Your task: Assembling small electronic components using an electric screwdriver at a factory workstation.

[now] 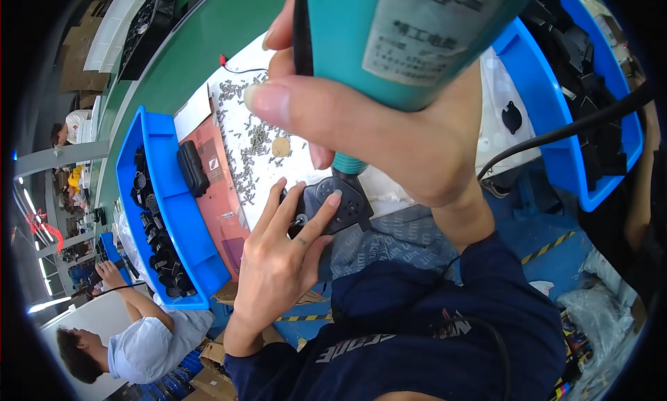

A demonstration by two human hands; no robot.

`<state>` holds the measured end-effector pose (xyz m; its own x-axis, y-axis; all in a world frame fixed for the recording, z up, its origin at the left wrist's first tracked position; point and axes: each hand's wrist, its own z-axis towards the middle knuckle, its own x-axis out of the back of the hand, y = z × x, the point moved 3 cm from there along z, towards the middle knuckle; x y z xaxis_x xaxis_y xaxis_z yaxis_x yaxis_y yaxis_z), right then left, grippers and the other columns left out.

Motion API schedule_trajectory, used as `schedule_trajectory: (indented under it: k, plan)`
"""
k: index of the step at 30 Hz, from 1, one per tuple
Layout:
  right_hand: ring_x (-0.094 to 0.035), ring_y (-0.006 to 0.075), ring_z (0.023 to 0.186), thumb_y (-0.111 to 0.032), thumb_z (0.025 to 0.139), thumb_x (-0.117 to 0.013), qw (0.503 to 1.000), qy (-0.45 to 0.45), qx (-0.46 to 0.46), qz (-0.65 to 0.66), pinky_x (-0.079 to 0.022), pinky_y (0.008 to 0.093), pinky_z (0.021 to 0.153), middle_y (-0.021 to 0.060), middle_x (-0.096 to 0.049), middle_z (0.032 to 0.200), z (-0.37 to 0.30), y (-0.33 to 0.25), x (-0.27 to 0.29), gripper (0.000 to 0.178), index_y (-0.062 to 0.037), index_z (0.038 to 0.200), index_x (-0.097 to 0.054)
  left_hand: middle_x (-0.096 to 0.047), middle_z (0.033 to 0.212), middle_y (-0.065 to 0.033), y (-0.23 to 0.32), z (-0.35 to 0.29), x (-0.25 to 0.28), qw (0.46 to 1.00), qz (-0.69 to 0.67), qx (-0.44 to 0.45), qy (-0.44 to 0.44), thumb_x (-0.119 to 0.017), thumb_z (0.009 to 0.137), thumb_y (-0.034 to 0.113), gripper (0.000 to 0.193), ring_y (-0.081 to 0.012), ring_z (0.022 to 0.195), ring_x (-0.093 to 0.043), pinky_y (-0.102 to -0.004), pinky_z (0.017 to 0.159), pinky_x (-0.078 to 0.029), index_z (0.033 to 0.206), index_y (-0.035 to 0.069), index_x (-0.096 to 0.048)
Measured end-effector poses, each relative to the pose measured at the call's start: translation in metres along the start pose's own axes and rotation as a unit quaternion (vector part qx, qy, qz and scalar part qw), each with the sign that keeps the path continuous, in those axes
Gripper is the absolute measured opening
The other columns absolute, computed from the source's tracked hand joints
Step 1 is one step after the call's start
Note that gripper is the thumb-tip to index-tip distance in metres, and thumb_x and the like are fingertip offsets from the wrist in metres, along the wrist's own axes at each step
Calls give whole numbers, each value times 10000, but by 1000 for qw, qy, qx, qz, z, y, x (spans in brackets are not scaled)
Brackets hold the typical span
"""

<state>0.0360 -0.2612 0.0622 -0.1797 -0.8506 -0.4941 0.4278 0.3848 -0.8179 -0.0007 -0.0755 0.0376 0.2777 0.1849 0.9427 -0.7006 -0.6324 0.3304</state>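
My right hand [396,137] grips a teal electric screwdriver [340,43], which points downward and fills the top of the view. Its nose comes down onto a black plastic housing [354,206] with a round pattern of holes; the bit's tip is hidden. My left hand [278,251] steadies that housing, fingers laid over its top and the thumb at its near side. Just beyond, many loose small screws [260,137] lie scattered on a white surface [302,166], around a tan round disc [281,146].
A blue bin [177,213] of black parts stands left, beside a black oblong case [192,168]. Another blue bin [531,88] with black pieces is at right, near a small black part [511,117]. A black cable [577,126] crosses there. A person [149,342] sits at lower left.
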Motion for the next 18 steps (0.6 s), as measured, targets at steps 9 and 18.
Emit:
schedule_trajectory:
  k: [9,18]
  plan:
    - [-542,130,484,20,749,-645,998,-49,49,-8,-436,237,458,100,-591,709,0,4,0,252,22,977,-537,-538,1169,-263,-1,-2,-1,1000,-8,10,6,-734,666,17,596,-468,1138,-501,-465,855,-480,1229,165,-606]
    - [-547,115,500,4,760,-649,990,-98,97,-17,-429,232,464,84,-597,709,0,8,0,220,19,959,-556,-538,1172,-259,-2,-3,-2,1000,-12,16,7,-736,665,16,599,-470,1144,-501,-466,855,-481,1229,169,-607]
